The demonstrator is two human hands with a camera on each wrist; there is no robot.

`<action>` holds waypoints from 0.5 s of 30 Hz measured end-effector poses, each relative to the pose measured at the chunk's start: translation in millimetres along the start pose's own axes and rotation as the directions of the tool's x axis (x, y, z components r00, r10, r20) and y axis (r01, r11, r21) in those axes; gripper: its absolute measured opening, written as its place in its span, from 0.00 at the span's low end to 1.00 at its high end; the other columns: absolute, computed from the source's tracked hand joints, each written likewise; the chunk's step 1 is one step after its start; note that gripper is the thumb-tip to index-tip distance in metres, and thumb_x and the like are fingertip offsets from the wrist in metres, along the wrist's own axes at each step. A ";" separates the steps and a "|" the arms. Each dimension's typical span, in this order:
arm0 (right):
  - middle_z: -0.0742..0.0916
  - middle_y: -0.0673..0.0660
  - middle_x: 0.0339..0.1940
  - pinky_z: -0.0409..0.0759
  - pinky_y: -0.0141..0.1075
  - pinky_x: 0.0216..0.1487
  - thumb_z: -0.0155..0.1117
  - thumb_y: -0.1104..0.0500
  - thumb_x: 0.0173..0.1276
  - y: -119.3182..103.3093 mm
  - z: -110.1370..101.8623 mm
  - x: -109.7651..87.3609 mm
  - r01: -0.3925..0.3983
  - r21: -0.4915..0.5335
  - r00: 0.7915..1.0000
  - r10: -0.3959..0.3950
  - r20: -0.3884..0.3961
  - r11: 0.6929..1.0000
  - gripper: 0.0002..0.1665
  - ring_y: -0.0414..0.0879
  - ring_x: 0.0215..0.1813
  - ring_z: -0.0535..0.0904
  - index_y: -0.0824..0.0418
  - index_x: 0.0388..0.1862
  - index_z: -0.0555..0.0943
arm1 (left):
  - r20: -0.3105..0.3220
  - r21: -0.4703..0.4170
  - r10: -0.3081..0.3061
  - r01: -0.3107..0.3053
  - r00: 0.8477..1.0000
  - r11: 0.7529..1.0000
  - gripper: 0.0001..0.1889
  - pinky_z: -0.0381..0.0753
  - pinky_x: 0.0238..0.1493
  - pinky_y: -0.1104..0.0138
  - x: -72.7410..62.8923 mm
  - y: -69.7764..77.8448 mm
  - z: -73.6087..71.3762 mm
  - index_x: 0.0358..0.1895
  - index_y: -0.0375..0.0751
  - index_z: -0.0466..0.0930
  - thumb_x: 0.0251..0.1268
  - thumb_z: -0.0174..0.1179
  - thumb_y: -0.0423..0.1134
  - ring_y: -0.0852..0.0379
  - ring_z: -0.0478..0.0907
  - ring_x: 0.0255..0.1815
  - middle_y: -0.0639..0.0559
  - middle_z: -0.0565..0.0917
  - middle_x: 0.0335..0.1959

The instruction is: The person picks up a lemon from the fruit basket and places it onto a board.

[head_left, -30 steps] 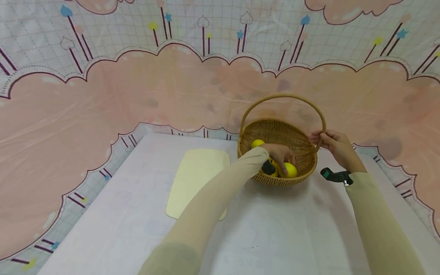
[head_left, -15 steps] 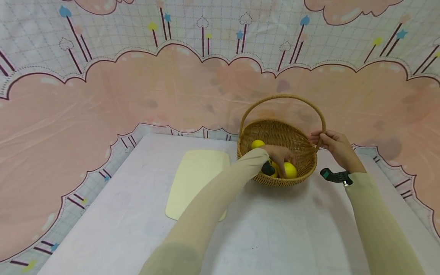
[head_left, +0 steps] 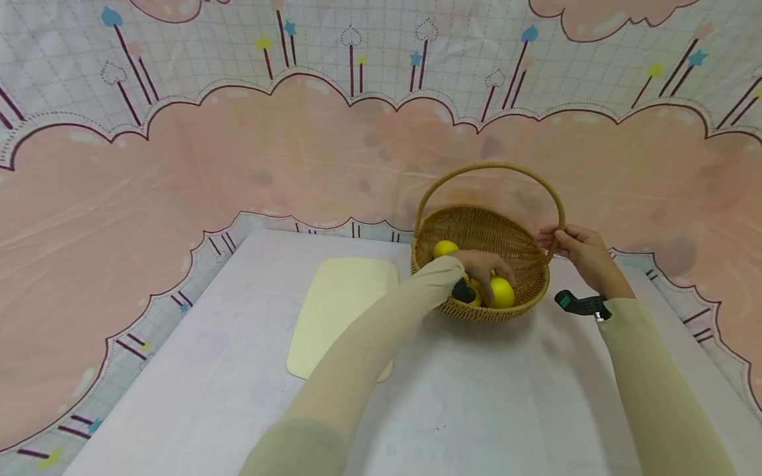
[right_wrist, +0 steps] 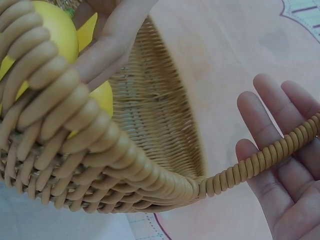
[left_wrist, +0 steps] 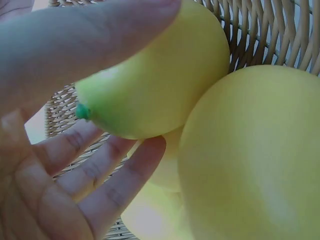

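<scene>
A wicker basket with a tall hooped handle stands at the table's back right, several lemons inside. My left hand reaches down into it and grips a lemon near the front rim. In the left wrist view the thumb lies across the top of this green-tipped lemon, with fingers beneath; a larger-looking lemon sits beside it. My right hand holds the handle's right side, thumb in front. In the right wrist view its fingers pass behind the handle.
Left of the basket a cream cutting board lies on the white tabletop, partly covered by the left sleeve. Another lemon rests at the basket's left side. A patterned cloth wall rises right behind the basket.
Slightly more of the gripped lemon shows beside the left thumb, as it has risen a touch. The basket and the right hand have stayed put.
</scene>
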State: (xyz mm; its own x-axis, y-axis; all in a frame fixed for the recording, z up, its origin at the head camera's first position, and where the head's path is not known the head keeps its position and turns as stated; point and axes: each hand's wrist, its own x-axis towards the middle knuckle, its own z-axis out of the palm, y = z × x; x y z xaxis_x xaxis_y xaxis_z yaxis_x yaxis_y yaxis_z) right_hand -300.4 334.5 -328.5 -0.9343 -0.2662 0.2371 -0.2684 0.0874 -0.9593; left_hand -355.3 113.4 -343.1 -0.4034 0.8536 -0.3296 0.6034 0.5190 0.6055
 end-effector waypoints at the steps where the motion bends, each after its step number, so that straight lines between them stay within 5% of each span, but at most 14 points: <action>1: 0.87 0.44 0.41 0.76 0.22 0.50 0.46 0.57 0.75 -0.2 0.3 0.0 -0.004 -0.014 1.000 0.004 -0.008 1.000 0.15 0.35 0.46 0.83 0.55 0.48 0.81 | -0.003 -0.005 -0.001 0.001 1.000 1.000 0.28 0.74 0.52 0.76 0.1 0.0 0.3 0.60 0.46 0.76 0.52 0.68 0.31 0.54 0.65 0.69 0.52 0.68 0.68; 8: 0.87 0.44 0.41 0.76 0.22 0.50 0.45 0.56 0.75 0.4 0.4 -0.4 -0.016 -0.045 1.000 0.015 -0.024 0.999 0.16 0.35 0.46 0.83 0.57 0.49 0.80 | -0.021 0.045 0.012 -0.011 1.000 0.999 0.27 0.75 0.52 0.74 0.1 1.0 0.7 0.60 0.45 0.76 0.54 0.67 0.31 0.55 0.69 0.65 0.51 0.72 0.66; 15: 0.87 0.45 0.41 0.77 0.23 0.51 0.46 0.56 0.75 0.9 1.0 -0.8 -0.016 -0.038 1.000 0.015 -0.025 0.999 0.16 0.35 0.46 0.83 0.58 0.49 0.81 | -0.024 0.164 -0.059 0.062 0.998 0.985 0.33 0.77 0.50 0.72 1.2 0.3 1.8 0.65 0.49 0.71 0.52 0.69 0.35 0.56 0.73 0.60 0.50 0.74 0.63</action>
State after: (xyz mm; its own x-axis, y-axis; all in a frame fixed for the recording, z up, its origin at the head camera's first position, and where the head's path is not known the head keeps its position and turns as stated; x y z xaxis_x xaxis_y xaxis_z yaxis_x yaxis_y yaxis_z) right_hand -299.6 333.8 -329.7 -0.9438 -0.2409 0.2262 -0.2621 0.1285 -0.9565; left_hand -354.3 114.6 -344.6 -0.4548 0.8201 -0.3473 0.6815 0.5715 0.4571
